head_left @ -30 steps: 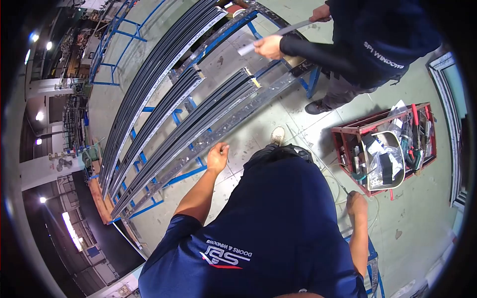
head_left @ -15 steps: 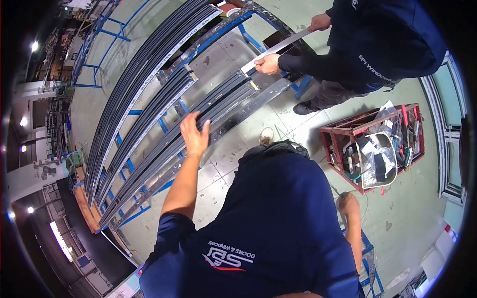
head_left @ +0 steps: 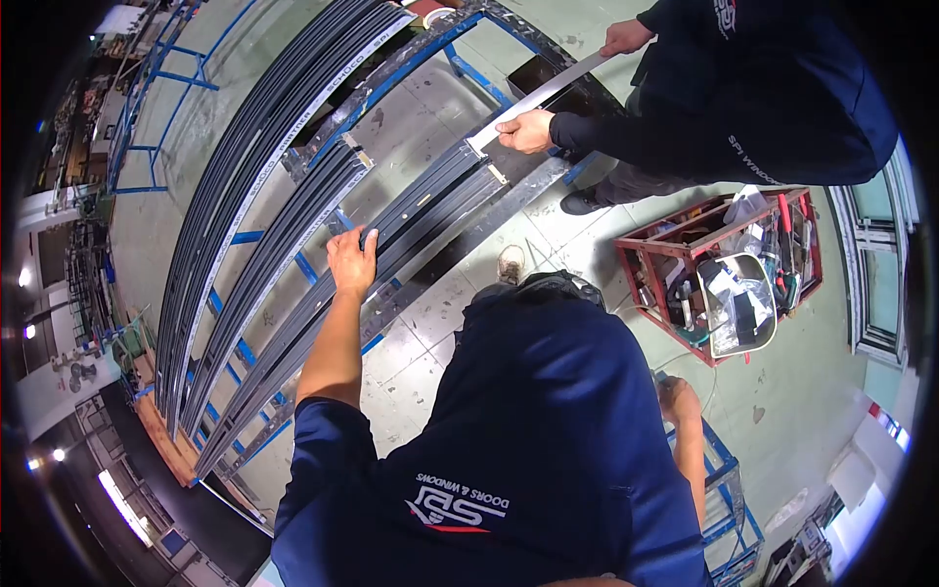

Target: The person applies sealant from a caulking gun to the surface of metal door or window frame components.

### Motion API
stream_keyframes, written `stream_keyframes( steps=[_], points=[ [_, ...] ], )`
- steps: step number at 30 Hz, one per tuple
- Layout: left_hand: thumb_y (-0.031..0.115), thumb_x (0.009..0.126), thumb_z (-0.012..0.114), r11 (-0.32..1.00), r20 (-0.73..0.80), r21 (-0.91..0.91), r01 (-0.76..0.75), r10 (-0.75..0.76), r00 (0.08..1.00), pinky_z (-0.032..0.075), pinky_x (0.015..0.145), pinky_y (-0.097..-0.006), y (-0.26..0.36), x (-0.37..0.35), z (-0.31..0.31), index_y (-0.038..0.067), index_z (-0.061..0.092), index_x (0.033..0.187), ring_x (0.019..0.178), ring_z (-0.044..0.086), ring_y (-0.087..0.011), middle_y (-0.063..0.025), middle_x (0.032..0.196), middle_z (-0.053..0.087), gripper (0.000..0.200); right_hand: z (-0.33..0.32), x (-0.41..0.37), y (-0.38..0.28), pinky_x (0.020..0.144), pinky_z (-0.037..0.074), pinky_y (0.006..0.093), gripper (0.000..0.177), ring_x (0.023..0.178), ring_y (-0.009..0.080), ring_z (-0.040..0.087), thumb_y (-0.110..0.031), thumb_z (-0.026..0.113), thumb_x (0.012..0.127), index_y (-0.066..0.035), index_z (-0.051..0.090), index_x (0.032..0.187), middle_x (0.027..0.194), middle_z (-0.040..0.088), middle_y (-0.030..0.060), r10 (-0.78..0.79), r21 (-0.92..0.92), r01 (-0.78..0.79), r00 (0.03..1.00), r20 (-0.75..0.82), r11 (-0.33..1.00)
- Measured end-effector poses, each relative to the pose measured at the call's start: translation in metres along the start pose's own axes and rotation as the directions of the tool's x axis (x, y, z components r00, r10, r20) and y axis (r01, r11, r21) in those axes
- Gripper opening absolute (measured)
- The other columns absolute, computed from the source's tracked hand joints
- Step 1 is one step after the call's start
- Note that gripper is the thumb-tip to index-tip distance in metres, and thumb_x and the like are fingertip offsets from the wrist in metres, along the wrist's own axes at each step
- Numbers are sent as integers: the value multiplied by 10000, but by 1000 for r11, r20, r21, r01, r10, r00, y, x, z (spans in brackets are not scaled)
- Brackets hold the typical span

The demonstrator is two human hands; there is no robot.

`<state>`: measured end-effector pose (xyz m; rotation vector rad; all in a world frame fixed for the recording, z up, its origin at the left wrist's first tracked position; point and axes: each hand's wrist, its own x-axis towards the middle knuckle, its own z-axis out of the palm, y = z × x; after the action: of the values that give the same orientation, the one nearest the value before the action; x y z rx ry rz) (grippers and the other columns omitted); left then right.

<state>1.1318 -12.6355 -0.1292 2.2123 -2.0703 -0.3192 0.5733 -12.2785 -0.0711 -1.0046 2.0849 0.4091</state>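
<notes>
Long dark window profiles [head_left: 430,210] lie side by side on a blue-framed rack, stretching from the upper middle to the lower left. My left hand [head_left: 350,264] is on them, its fingers curled over one profile and the thumb on the other side. Down at my right side, my right hand [head_left: 679,401] is closed; a small pale bit shows at its fingertips, and I cannot tell what it is. Across from me, a co-worker's two hands [head_left: 528,132] hold a flat silvery strip [head_left: 548,90], whose lower end meets the profile ends.
More profiles [head_left: 256,181] with printed white tape lie further left on the rack, beside a shorter bundle [head_left: 284,245]. A red metal cart [head_left: 675,333] with tools and a white tray [head_left: 722,338] stands to the right. Blue frames [head_left: 734,489] stand behind my right hand.
My left hand has come down and left from over the profiles and now grips one. The view has shifted slightly. The co-worker still holds the strip at the profile ends.
</notes>
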Motion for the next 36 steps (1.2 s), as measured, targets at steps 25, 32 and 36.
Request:
stream_keyframes(
  steps=[25,32,36],
  points=[
    [387,942,561,981,-58,73,-177,182,982,362,859,-404,8,23,2,139,681,900,915,541,-269,-36,920,675,279,-24,11,-62,792,524,438,288,900,377,674,-314,599,886,-72,722,983,928,692,214,24,18,-24,1000,-8,1000],
    [389,941,564,981,-73,81,-175,181,981,366,847,-400,5,24,7,142,688,894,905,546,-265,-29,918,675,279,-29,13,-66,803,524,440,277,924,380,672,-297,602,892,-65,723,983,939,692,221,29,13,-28,999,-15,1000],
    [392,940,566,980,-71,98,-174,181,981,370,839,-399,6,24,8,142,690,890,896,549,-263,-31,911,677,284,-28,18,-64,806,525,442,276,924,385,670,-296,602,894,-62,725,974,939,693,221,19,-14,-19,1000,-5,1000]
  ],
)
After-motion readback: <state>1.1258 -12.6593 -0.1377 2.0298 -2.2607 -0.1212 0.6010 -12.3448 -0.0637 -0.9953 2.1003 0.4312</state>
